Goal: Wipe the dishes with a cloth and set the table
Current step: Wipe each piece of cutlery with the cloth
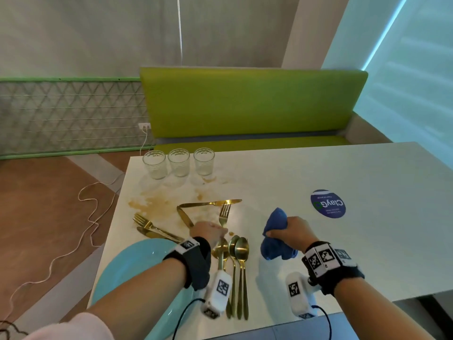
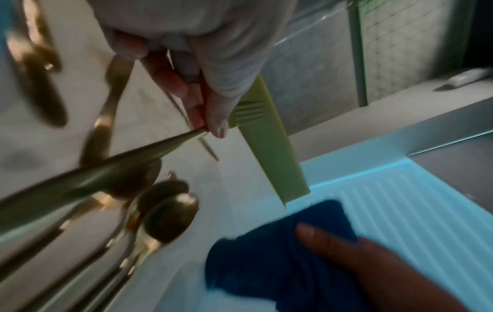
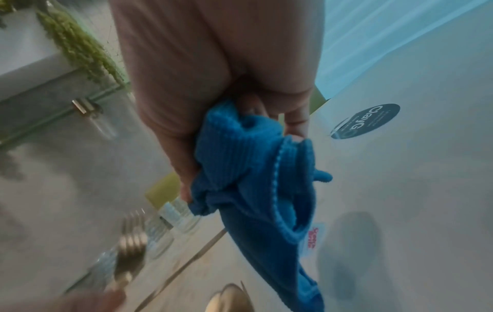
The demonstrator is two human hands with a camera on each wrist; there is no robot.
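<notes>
My left hand [image 1: 213,232] pinches the handle of a gold fork [image 1: 224,216], tines pointing away, above the white table [image 1: 306,173]. In the left wrist view the thumb and fingers [image 2: 213,118] clamp that fork's handle [image 2: 106,175]. My right hand [image 1: 288,230] grips a bunched blue cloth [image 1: 275,238] just to the right, its lower end hanging near the table. The cloth [image 3: 248,168] fills the right wrist view. Gold spoons [image 1: 241,250] lie side by side below the fork. A light blue plate [image 1: 127,268] sits at the near left corner.
Three empty glasses [image 1: 179,162] stand in a row at the far left edge. Brown stains [image 1: 152,204] mark the table. Two gold knives [image 1: 210,203] and another fork with a knife [image 1: 149,227] lie around them. A round blue sticker [image 1: 328,203] is at the right.
</notes>
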